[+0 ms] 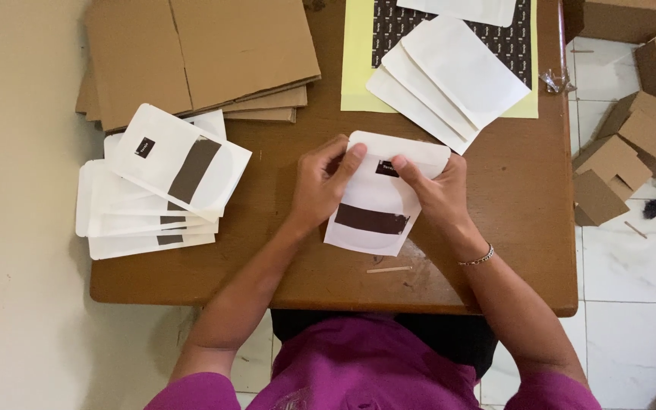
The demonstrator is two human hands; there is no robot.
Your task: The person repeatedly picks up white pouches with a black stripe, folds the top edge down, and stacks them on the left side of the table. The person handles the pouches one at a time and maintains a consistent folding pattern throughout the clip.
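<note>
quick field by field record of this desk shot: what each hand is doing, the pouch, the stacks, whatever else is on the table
left hand: left hand grips the left edge of the white pouch, fingertips at its top
right hand: right hand pinches the pouch's top right, thumb by the small black label
pouch: flat on the wooden table, dark strip across its lower half
left stack: labelled pouches, fanned
top stack: plain white pouches on a yellow sheet
cardboard: flattened sheets, top left
small item: thin stick near the front edge
</note>
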